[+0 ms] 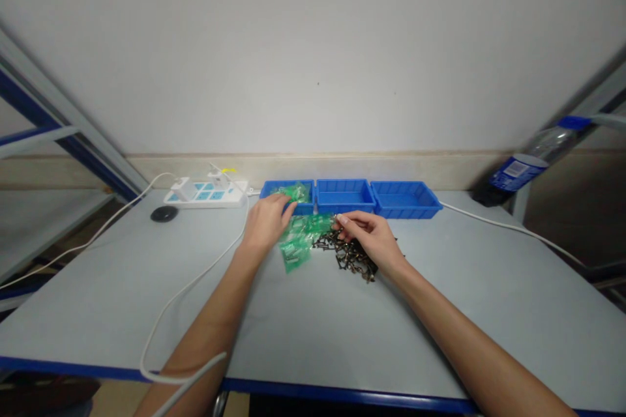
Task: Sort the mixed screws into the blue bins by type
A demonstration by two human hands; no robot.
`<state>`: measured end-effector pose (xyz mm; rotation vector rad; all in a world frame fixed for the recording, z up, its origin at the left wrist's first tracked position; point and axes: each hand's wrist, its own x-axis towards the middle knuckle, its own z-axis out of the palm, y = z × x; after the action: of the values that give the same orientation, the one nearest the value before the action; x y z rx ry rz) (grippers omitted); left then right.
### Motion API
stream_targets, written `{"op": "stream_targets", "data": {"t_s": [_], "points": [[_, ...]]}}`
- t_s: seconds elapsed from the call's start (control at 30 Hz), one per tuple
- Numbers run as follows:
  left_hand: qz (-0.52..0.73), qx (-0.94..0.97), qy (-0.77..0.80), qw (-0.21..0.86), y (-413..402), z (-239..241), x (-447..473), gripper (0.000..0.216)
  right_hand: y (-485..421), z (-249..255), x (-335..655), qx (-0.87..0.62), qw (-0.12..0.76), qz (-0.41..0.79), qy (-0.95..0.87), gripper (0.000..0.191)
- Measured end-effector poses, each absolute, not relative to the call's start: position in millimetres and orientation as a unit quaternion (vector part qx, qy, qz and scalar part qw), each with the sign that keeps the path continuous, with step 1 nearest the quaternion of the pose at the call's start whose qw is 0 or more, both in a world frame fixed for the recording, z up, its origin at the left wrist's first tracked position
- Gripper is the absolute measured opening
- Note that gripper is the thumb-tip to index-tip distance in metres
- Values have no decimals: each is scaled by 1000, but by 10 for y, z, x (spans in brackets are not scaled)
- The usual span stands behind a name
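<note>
My left hand [267,220] reaches over the near edge of the left blue bin [264,193]. Its thumb stands apart from the fingers, beside a green plastic bag [299,193] lying in that bin. In front of the bins, more green see-through bags [296,253] with small parts inside lie on the table. My right hand [372,239] hovers over a pile of dark screws [356,260], thumb and fingertips pinched together at the right end of the bags. What the pinch holds is too small to make out. The palm covers part of the pile.
A middle blue bin [345,197] and a right blue bin [407,201] continue the row. To the left are a white power strip [208,195] and a round black disc [164,214]. A white cable [169,306] crosses the left side. A bottle [525,163] leans at far right.
</note>
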<state>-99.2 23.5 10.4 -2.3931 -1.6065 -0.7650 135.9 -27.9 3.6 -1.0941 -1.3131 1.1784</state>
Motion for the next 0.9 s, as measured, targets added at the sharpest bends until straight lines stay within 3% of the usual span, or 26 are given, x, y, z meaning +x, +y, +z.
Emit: {"op": "stream_targets", "data": {"t_s": [0.47, 0.63, 0.9], "points": [[-245, -795, -549, 77, 239, 93, -1059, 30, -275, 17, 1359, -438, 498, 495, -561, 33], [-291, -850, -433, 74, 157, 194, -1046, 22, -267, 20, 1364, -442, 493, 492, -565, 34], [-144, -886, -438, -41, 71, 89, -902, 35, -272, 23, 1375, -439, 495, 492, -566, 32]]}}
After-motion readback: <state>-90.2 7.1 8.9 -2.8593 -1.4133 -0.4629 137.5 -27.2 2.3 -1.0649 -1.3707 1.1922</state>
